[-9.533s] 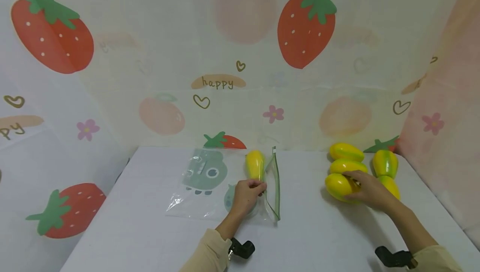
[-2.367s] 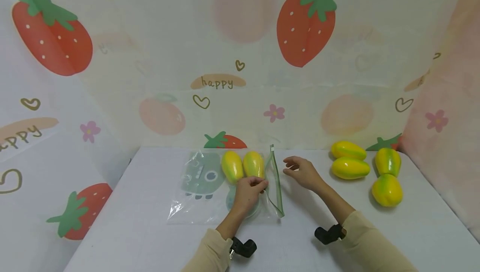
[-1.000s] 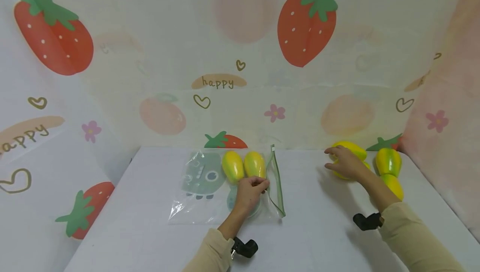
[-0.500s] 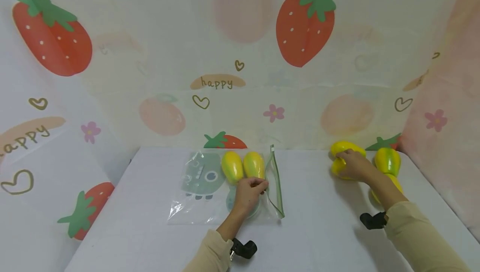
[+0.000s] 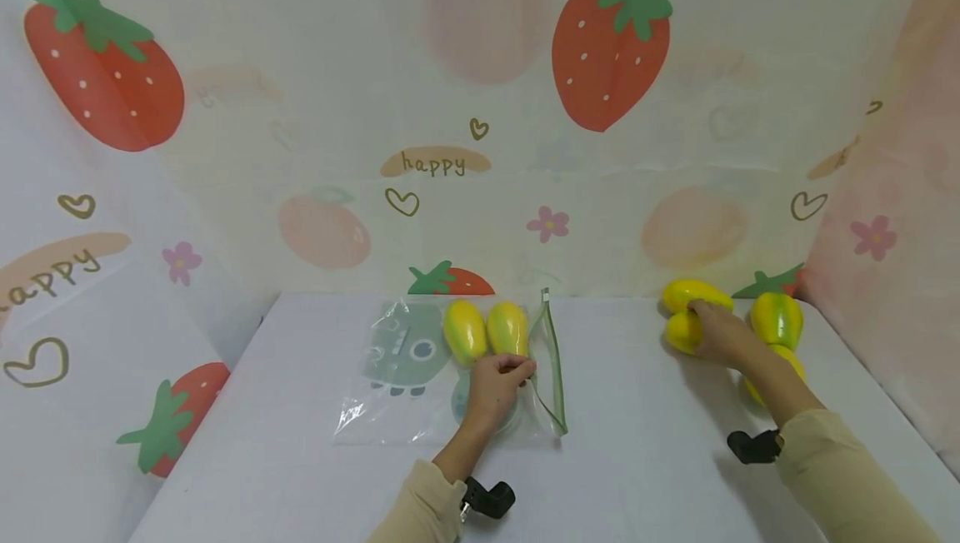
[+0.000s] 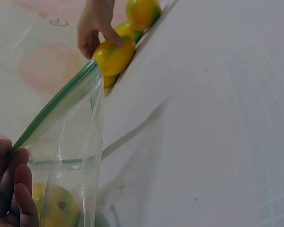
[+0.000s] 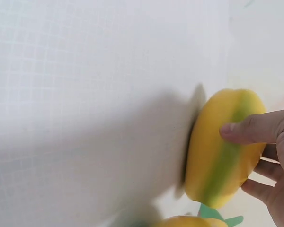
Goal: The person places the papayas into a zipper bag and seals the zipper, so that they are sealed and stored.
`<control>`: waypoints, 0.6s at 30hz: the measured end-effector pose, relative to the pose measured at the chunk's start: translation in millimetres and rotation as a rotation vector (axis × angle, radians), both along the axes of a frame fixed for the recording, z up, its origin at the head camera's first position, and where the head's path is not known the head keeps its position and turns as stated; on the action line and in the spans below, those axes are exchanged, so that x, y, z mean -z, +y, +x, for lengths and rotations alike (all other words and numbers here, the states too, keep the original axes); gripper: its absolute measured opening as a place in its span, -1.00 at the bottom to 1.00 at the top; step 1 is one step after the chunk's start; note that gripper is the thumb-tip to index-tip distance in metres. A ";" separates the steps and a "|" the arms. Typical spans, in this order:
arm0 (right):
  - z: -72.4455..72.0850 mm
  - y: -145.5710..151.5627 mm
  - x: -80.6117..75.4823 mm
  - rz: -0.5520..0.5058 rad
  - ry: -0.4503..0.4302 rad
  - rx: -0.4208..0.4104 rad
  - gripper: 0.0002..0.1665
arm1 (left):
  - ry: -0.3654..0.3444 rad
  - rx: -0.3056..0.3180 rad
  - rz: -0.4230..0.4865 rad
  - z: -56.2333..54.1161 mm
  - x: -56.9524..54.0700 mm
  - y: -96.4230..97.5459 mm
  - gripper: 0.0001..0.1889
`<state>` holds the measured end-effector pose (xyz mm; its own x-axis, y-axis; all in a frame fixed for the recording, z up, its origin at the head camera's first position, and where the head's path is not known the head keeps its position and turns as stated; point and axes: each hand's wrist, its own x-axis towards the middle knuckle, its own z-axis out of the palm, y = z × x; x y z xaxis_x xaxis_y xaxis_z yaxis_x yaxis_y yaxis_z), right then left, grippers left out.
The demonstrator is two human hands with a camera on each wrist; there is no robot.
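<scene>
My left hand (image 5: 495,389) pinches the green-edged mouth of a clear zip bag (image 5: 352,410) that lies on its side with a dinosaur print. The mouth gapes to the right, and the left wrist view shows the thumb and fingers on its green strip (image 6: 57,101). Two yellow papayas (image 5: 465,332) with green streaks lie inside the bag. At the right, my right hand (image 5: 723,336) grips another papaya (image 7: 213,156), thumb on top and fingers round the far side. A further papaya (image 5: 693,296) lies just behind it.
Two more papayas stand at the right, the back one (image 5: 776,320) against the front one (image 5: 791,360), which my right forearm partly covers. A white table (image 5: 615,460) spreads beneath everything, backed by a strawberry-print curtain (image 5: 600,218).
Since the earliest frame a second papaya has come into the bag. My right hand has moved from near the bag's mouth back rightward and taken hold of a papaya. My left hand has stayed.
</scene>
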<state>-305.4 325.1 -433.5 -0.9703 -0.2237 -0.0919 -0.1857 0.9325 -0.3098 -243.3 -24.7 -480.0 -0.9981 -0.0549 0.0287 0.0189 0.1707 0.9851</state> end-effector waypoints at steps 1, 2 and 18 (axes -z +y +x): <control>0.8 0.8 -0.2 -0.002 0.001 0.002 -0.16 | 0.007 -0.005 0.000 0.2 -0.2 0.1 -0.83; 1.4 1.6 -0.5 -0.006 0.001 0.002 -0.16 | 0.013 -0.012 -0.003 0.5 -0.3 0.1 -0.83; 4.0 7.2 7.6 0.010 0.026 0.024 -0.13 | 0.025 -0.060 -0.002 3.5 1.6 2.0 -0.81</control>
<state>-301.4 332.3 -441.1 -0.9775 -0.1998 -0.0683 -0.1714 0.9397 -0.2960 -239.9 -22.7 -481.6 -0.9920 -0.1146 0.0537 0.0331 0.1739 0.9842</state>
